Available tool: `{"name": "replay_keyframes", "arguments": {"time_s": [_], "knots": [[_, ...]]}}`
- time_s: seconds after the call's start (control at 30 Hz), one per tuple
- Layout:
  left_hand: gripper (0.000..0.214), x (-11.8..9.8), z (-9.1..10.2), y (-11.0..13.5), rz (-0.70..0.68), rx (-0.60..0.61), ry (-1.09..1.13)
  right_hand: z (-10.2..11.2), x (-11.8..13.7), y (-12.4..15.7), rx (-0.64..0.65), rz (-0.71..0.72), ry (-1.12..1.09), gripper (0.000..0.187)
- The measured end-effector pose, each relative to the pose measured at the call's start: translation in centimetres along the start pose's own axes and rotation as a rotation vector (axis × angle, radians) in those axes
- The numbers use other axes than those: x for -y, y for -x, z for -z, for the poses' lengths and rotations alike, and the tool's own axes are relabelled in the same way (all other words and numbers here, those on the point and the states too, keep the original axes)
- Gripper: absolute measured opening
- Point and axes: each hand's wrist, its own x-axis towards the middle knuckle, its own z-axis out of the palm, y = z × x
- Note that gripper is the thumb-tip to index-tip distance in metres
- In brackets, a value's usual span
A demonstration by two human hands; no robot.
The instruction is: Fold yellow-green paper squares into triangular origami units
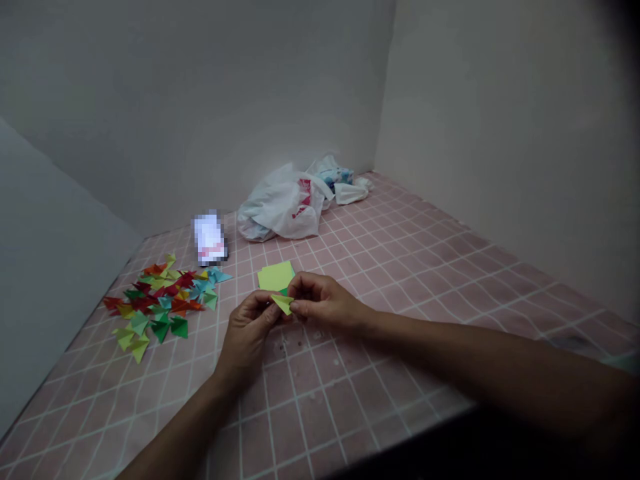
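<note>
Between my two hands is a small folded yellow paper piece point(283, 303), shaped like a triangle. My left hand point(251, 319) pinches its left side between thumb and fingers. On the other side, my right hand point(323, 300) grips its right end with thumb and forefinger. Just behind the hands lies a stack of square paper sheets point(276, 275), with yellow on top and green showing at an edge. To the left spreads a heap of folded paper pieces point(160, 293) in red, orange, yellow, green and light blue.
A lit phone point(210, 239), its screen blurred, stands behind the folded pieces. Crumpled white plastic bags point(285, 203) lie at the back against the wall. A pink cloth with white grid lines point(350, 393) covers the table, and walls enclose its back and sides.
</note>
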Motion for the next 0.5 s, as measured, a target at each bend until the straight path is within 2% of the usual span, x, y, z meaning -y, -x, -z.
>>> {"name": "replay_keyframes", "arguments": {"time_s": [0.2, 0.33, 0.5], "knots": [[0.023, 0.04, -0.15, 0.02, 0.041, 0.01, 0.041, -0.11, -0.11, -0.09, 0.006, -0.093, -0.128, 0.016], [0.028, -0.01, -0.28, 0.01, 0.044, -0.014, 0.095, -0.19, 0.11, -0.13, 0.009, -0.111, -0.167, 0.017], [0.026, 0.01, -0.21, -0.06, 0.071, 0.025, 0.089, -0.3, 0.27, -0.17, 0.003, -0.105, -0.205, 0.017]]}}
